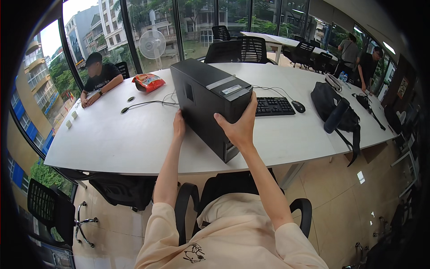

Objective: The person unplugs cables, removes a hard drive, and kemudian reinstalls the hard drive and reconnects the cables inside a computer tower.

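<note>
We have room on the table (112,139) left of the computer (197,107); keyboard (274,106) and mouse (298,106) obstruct its right.

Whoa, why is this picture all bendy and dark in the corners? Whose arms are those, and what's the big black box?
There's no robot here, just a person using two bare hands. The one picture comes from a wide fisheye camera worn on that person's head, looking down, so straight edges bend and their arms reach in from below. Your box looks like a computer case. The right hand grips it, thumb on the big flat side. The left hand is against its left side; its fingers are partly hidden. On the white table are also a keyboard, a mouse and a red packet.
</note>
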A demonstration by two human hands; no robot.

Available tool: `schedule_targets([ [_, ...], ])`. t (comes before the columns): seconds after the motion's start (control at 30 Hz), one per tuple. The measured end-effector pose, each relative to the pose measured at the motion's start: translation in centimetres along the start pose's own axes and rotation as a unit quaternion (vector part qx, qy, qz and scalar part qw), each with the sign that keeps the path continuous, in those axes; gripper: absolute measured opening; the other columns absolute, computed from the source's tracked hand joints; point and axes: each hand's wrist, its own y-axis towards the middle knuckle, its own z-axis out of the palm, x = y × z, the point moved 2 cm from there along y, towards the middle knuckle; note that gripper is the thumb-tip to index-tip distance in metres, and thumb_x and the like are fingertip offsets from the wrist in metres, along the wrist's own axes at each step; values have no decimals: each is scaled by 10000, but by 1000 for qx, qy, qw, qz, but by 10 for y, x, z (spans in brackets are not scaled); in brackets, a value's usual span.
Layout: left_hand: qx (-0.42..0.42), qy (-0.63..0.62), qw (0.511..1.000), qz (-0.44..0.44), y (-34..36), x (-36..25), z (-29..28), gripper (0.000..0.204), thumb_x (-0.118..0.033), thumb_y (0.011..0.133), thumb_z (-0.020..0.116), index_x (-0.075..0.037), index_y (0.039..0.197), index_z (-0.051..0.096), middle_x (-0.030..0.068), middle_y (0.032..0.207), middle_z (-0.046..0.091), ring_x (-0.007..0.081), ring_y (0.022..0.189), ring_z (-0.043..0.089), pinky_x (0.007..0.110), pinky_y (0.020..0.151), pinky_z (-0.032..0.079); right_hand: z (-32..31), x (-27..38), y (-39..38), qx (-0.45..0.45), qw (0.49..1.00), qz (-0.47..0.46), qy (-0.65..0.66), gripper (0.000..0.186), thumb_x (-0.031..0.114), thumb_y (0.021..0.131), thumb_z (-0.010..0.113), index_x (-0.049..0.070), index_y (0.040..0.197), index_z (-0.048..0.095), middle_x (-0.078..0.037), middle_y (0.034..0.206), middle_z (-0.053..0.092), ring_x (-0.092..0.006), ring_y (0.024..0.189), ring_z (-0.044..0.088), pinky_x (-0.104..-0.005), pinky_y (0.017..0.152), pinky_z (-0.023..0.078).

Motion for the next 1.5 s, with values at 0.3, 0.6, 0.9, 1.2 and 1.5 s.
schedule_targets([
  [0.3,-169,-56,984,14,-22,27,-47,638,-492,1126,356,10,910,685,88,774,650,204,729,612,372,686,466,-37,-40,28,106,970,25,215,1177,298,736,908,-60,1617,213,-258,1503,466,-353,1427,455,-442,1215,343],
  [0.6,-69,-193,974,-100,-27,8,-78,561,-564,1096,414,-147,821,669,-35,721,594,140,676,566,301,646,435,-52,-49,34,147,956,39,249,1194,337,720,895,-58,1623,221,-234,1495,492,-334,1405,493,-422,1206,362],
  [0.9,11,-270,947,-174,-23,17,-81,276,-144,1035,512,28,1166,684,98,1049,702,196,944,642,363,817,519,-51,-48,31,135,953,45,267,1182,329,709,890,-49,1624,245,-227,1483,506,-322,1392,508,-413,1200,370],
  [1.2,92,-245,946,-191,-10,14,-82,264,-203,1021,562,12,1085,700,69,925,674,165,771,642,322,694,558,-50,-47,30,129,953,47,270,1157,319,711,886,-46,1619,269,-213,1477,516,-318,1390,509,-410,1199,367],
  [1.5,-13,-214,964,-158,-12,23,-68,201,-264,982,588,-163,811,620,-62,658,453,70,565,400,264,531,327,-52,-51,29,107,960,24,257,963,245,758,826,-1,1571,372,-176,1309,625,-279,1212,622,-380,1067,490],
])
